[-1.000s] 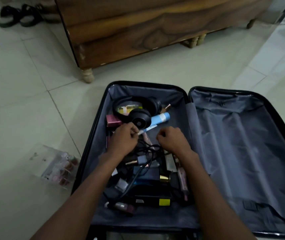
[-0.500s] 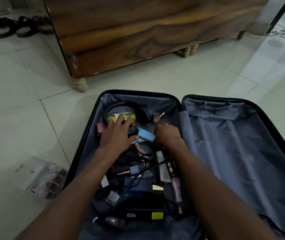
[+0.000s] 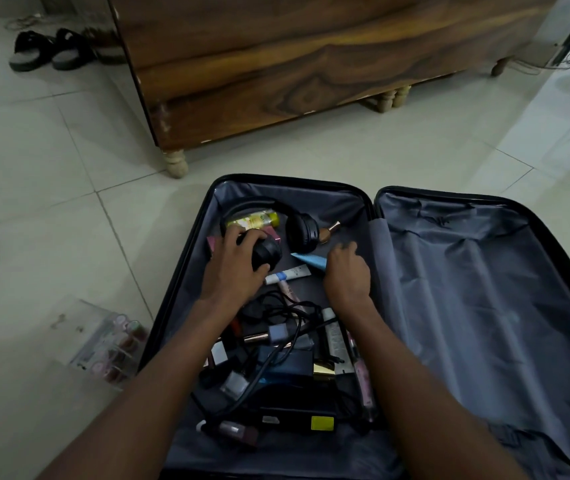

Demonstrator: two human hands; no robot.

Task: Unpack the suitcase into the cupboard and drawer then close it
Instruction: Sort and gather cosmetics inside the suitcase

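1. Lying open on the tiled floor (image 3: 69,188) in the lower half of the frame, the suitcase (image 3: 484,306) shows two grey-lined halves side by side.
2. Its left half holds a jumble: black headphones (image 3: 302,233), a yellow-labelled bottle (image 3: 254,220), a white tube (image 3: 290,274), tangled black cables (image 3: 287,313), a dark box with a yellow sticker (image 3: 297,415) and small cosmetics.
3. Its right half shows only crumpled lining.
4. At centre frame, the left hand (image 3: 233,268) grips one black ear cup of the headphones, fingers curled over its top.
5. Just right of it, the right hand (image 3: 347,271) holds a light-blue tube (image 3: 309,260), fingers curled round its near end; the flat tip points toward the ear cup.
6. Beyond the suitcase, in the upper middle of the frame, stands the wooden cupboard (image 3: 311,64) on short turned legs.
7. A clear plastic organiser (image 3: 107,341) with small pots sits on the floor just left of the suitcase.
8. Dark sandals (image 3: 48,50) lie in the upper left corner.
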